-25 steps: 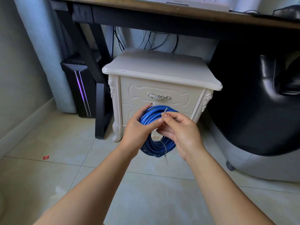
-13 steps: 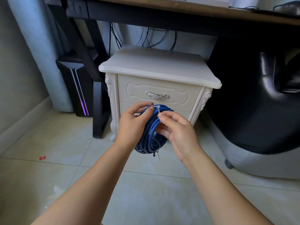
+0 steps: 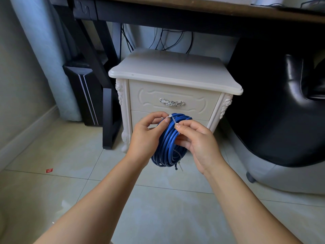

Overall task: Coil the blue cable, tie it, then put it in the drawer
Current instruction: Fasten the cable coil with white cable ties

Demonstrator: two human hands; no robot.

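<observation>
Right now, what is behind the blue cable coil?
The white nightstand's lower drawer front. The blue cable coil, the left hand and the right hand, both pinching the white tie, cover most of it; its handle is hidden.

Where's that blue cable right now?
In the head view, the coiled blue cable sits at centre frame, held between the left hand and right hand, which pinch a white tie at its top. It is just in front of the white cabinet.

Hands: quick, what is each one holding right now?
Left hand: pinches the white zip tie atop the blue cable coil.
Right hand: pinches the same tie's other end.
</observation>
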